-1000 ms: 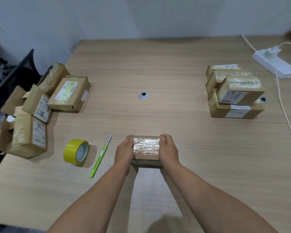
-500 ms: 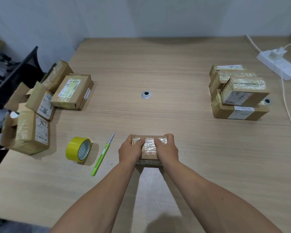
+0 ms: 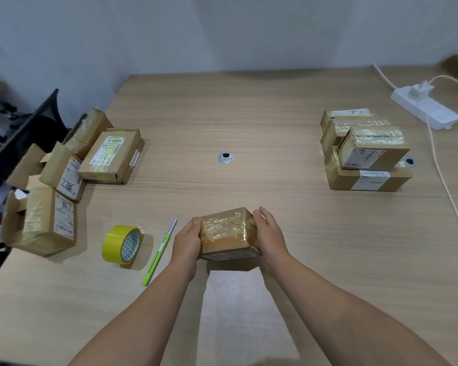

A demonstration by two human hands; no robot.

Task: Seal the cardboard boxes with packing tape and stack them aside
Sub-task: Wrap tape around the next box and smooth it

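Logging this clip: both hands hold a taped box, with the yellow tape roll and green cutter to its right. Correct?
No. The head view shows the tape roll and cutter lying to the left of the box, not its right. The left hand and right hand hold it.

In the left pile, a tilted box (image 3: 60, 171) bears a white label (image 3: 69, 183) with handwritten digits that read roughly 2286. The larger box (image 3: 41, 224) just in front of it has a side label (image 3: 64, 216) with handwriting too, but its few characters stay unclear. On the right stack, the top box (image 3: 374, 147) shows a front label (image 3: 363, 155) with a dark mark like a 9; all other print is too small to read
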